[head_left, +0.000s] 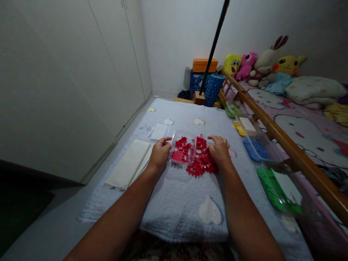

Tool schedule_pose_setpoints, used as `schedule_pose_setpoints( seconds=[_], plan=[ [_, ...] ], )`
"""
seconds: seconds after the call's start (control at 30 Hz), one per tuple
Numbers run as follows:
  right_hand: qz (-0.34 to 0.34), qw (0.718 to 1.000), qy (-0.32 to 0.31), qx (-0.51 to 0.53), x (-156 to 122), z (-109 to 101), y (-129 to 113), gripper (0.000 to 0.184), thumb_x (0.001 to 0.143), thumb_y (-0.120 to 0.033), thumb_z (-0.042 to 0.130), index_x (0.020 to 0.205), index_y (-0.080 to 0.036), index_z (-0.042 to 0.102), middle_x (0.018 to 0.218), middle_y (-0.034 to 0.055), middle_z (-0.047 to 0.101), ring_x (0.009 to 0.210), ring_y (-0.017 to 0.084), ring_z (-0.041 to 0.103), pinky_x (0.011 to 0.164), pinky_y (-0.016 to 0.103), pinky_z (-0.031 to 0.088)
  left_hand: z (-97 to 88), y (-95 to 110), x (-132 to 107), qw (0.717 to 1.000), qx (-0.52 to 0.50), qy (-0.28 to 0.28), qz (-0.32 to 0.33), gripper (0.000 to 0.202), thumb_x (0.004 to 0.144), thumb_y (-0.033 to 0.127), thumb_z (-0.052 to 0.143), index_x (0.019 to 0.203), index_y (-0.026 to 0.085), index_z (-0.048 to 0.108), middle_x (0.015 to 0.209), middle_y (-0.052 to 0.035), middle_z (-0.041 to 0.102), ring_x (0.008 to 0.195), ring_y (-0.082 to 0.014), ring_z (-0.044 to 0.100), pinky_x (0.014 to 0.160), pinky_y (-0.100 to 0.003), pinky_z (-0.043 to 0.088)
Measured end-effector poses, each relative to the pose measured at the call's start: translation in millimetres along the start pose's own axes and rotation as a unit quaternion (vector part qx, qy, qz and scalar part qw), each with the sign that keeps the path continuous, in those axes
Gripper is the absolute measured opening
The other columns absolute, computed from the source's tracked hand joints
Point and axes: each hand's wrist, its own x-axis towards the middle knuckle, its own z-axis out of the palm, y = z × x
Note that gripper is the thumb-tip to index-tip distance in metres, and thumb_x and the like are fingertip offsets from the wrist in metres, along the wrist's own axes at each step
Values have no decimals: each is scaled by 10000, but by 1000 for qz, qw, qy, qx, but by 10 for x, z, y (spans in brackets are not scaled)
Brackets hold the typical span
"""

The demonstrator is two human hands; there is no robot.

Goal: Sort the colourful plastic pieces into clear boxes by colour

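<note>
White cabinet [81, 72] takes up the left side. Bed [296, 108] on the right, pink printed sheet, wooden rail [272, 132] along its left edge, row of soft toys [265, 63] at its far end. Pale blue cloth [185, 203] with heart prints spreads over the middle, near to far. Black pole [214, 47] stands beyond its far edge, by a blue roller [214, 90] and an orange box [205, 65]. Folded cream fabric [129, 161] lies left on the cloth. Clear tubs [268, 146] line the right side; contents, near to far: green, blue, yellow, light green. Another clear tub [186, 133] sits mid-cloth, between the hands. Left hand [160, 154] at this tub's left side, fingers bent, thumb near forefinger; cannot tell if they clamp the rim. Right hand [220, 150] at the right of the red pieces [203, 163], fingers curled; cannot tell if it grips one. White card [159, 131] far and left of the middle tub. Red pieces notched, some inside that tub, others heaped loose just right of it.
</note>
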Motion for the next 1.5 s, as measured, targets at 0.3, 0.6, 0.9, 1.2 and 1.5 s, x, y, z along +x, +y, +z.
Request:
schedule_pose_setpoints(
  seconds=[0.3,0.6,0.9,1.2,1.5],
  plan=[
    [-52,996,-56,-49,-30,170,-82,318,911,-310,610,1194,-288,752,1374,82,639,1256,325,465,1067,485,312,6,10,-7,1000,-2,-2,2,430,651,272,641,1056,130,674,618,69,482,537,-94,398,531,-236,307],
    [-40,998,-46,-27,-11,198,-83,163,846,-238,644,972,-233,746,1149,98,672,1142,302,503,1014,446,333,10,0,-3,1000,-11,-2,1,419,646,279,650,1042,144,672,631,69,491,540,-92,408,536,-232,311],
    [-47,997,-59,11,-12,181,-79,96,832,-196,588,862,-228,673,932,51,724,1000,262,544,983,442,304,16,12,-11,1000,-10,-2,0,422,647,283,654,1043,140,673,630,73,485,531,-90,406,531,-233,313],
    [-73,994,-80,-12,-22,184,-133,343,867,-222,609,1188,-278,717,1083,81,759,1065,292,568,1047,503,273,2,3,-1,1000,-2,-5,3,409,657,282,656,1039,138,673,633,67,492,545,-92,407,540,-233,311],
    [-72,996,-55,-28,-21,161,-143,184,863,-223,606,994,-237,736,1064,94,717,1041,287,559,994,449,329,-3,-19,9,1000,-2,-4,3,412,652,286,649,1040,151,680,636,64,497,542,-96,412,544,-233,316]
  ],
)
